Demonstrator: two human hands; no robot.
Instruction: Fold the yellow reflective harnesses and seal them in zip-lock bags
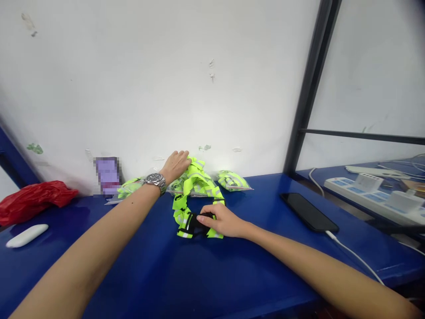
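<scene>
Neon yellow-green straps with silvery reflective bands (202, 184) lie in a loop on the blue table, joined to a black piece (198, 225) at the near end. My left hand (177, 165), with a metal watch at the wrist, is closed on the far end of the straps, near the wall. At the near right side of the loop, my right hand (222, 220) grips the black piece and the strap edge between thumb and fingers. Clear bags of similar yellow-green material stand behind, one to the right (233, 180) and one partly behind my left wrist (130, 188).
On the blue table (159, 274) are a red plastic bag (36, 199) and a white case (27, 235) at left. A purple-screened device (108, 175) leans on the wall. A black phone (308, 212) with a white cable and a power strip (368, 197) lie right, near a dark post (308, 88).
</scene>
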